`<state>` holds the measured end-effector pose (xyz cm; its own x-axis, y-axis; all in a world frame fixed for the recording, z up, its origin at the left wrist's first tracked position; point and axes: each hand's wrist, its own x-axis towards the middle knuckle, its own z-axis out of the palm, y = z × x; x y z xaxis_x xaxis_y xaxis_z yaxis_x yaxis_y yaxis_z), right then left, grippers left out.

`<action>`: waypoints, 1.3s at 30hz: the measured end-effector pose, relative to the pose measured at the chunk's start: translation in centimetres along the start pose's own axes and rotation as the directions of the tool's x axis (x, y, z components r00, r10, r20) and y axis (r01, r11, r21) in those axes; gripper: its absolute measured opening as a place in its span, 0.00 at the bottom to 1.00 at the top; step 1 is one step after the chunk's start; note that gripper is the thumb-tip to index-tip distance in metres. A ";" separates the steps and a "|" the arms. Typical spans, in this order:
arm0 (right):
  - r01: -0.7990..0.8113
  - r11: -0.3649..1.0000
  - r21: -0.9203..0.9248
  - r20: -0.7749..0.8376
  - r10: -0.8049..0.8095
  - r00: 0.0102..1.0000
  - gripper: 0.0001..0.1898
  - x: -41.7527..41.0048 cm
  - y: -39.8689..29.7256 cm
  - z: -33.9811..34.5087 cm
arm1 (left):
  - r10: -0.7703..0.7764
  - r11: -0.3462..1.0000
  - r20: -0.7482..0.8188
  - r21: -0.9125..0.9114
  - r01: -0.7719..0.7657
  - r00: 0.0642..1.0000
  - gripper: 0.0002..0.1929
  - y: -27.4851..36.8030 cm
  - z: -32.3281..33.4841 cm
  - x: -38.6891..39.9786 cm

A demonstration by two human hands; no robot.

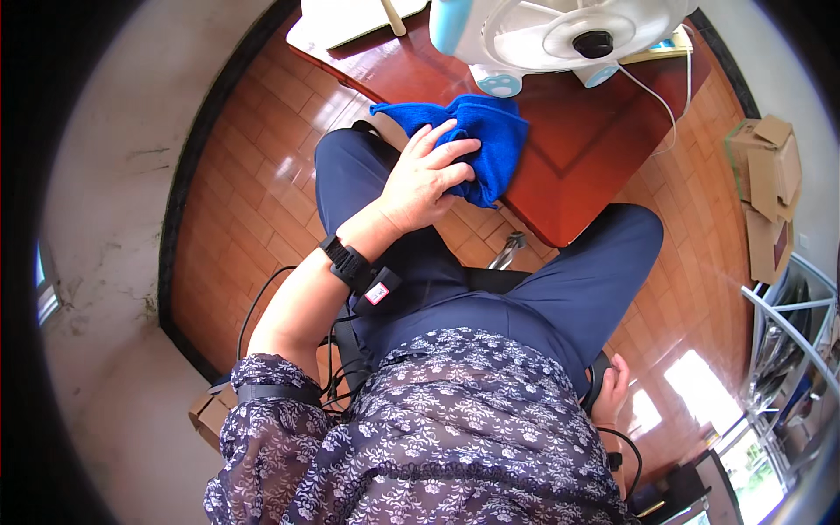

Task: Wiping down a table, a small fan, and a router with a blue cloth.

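My left hand [426,172] is on a bright blue cloth [502,147], its fingers bent into the bunched folds. The cloth lies over the near left edge of a reddish-brown wooden table [577,147], and part of it hangs past that edge. Just beyond the cloth stands a white and light-blue appliance [525,39], apparently a fan, with paw-marked feet and a black knob. Low at my right side, beside the black chair part [596,380], is my right hand [611,390]. Its fingers are partly curled, and whether they touch the chair is hidden.
A white cord [663,108] runs from the appliance over the table's right side. Cardboard boxes [764,164] and a metal rack [794,315] line the right wall. Black cables [335,374] hang beside my left hip. The table's corner [558,239] reaches between my knees.
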<state>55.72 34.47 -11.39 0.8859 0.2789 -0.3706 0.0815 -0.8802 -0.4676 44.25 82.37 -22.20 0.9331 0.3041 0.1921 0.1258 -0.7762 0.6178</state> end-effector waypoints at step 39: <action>-0.050 0.991 0.121 -0.038 0.055 0.998 0.17 -7.1 0.6 1.8 | 0.376 0.920 0.041 -0.134 -0.368 0.926 0.17 5.1 0.2 1.8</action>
<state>48.68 32.64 -10.49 0.9058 0.2156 -0.3647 -0.0184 -0.8400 -0.5422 46.63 78.84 -18.88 0.9249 -0.0334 0.3788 -0.2728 -0.7521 0.5999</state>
